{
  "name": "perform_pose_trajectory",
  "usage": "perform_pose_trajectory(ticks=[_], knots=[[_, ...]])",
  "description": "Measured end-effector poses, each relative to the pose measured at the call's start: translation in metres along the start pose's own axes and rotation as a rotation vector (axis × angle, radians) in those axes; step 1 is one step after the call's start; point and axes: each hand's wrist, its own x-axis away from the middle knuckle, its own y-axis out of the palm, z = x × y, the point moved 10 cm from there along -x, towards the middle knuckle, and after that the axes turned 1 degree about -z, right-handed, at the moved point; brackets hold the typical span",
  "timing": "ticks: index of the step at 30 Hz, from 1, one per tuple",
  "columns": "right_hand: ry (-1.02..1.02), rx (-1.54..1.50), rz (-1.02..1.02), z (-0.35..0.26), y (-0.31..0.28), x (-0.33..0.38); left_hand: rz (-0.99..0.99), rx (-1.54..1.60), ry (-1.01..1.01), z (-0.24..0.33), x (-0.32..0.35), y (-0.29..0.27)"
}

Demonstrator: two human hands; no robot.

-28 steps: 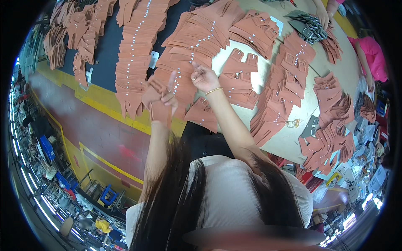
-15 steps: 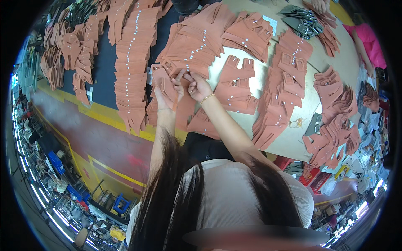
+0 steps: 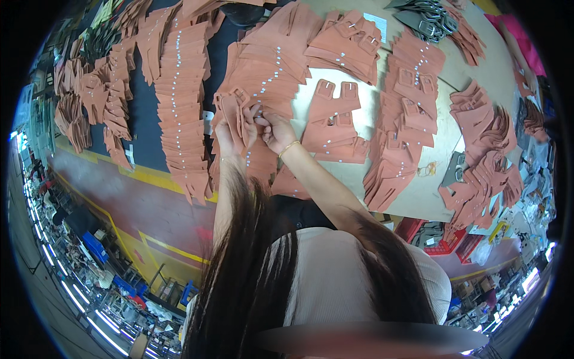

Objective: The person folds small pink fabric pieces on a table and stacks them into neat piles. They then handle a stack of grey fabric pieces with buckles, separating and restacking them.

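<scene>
My left hand (image 3: 225, 142) is closed around a folded terracotta leather-like strap piece (image 3: 231, 112), which has a covered buckle at its top end. Its fingertips reach past the piece toward my right hand (image 3: 280, 133). That hand is pinched close against them, a bracelet on its wrist; whatever its fingers hold is too small or hidden to make out. Just beyond the hands lies a fanned stack of terracotta pieces (image 3: 263, 66) with small white tags. Two buckle-ended pieces (image 3: 336, 96) rest on the pale tabletop to the right.
A long fanned column of terracotta pieces (image 3: 179, 107) lies to the left over a dark surface (image 3: 143, 119). More buckled pieces (image 3: 406, 113) overlap at right. Dark green buckled straps (image 3: 424, 23) sit at far right. Red crates (image 3: 445, 245) stand below the table's right edge. Another person's pink sleeve (image 3: 519, 39) shows far right.
The view has shifted slightly. The strap piece in my left hand has turned a little, with its long edge now more toward my right hand. My right hand remains pinched beside it.
</scene>
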Motion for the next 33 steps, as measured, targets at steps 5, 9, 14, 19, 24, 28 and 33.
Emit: perform_pose_trajectory(ticks=[5, 9, 14, 19, 24, 28, 33], knots=[[0.004, 0.044, 0.068, -0.005, 0.004, -0.001, -0.024, 0.097, -0.017, 0.0, -0.013, 0.013], [-0.031, 0.017, 0.095, -0.007, 0.005, 0.002, -0.001, 0.036, 0.045, 0.006, -0.01, 0.024], [-0.005, -0.112, -0.003, 0.012, 0.006, 0.02, 0.063, 0.23, -0.086, 0.001, -0.02, 0.029], [0.039, -0.192, -0.101, 0.032, 0.004, 0.074, 0.024, 0.169, -0.123, 0.002, -0.024, 0.024], [-0.116, 0.006, -0.121, -0.016, -0.027, 0.167, 0.129, -0.15, 0.106, 0.015, -0.007, 0.006], [-0.277, 0.108, -0.245, -0.087, -0.016, 0.225, 0.227, -0.319, 0.207, 0.007, 0.035, -0.005], [-0.434, -0.014, -0.477, -0.126, 0.038, 0.258, 0.091, -0.306, 0.186, -0.055, 0.057, 0.022]])
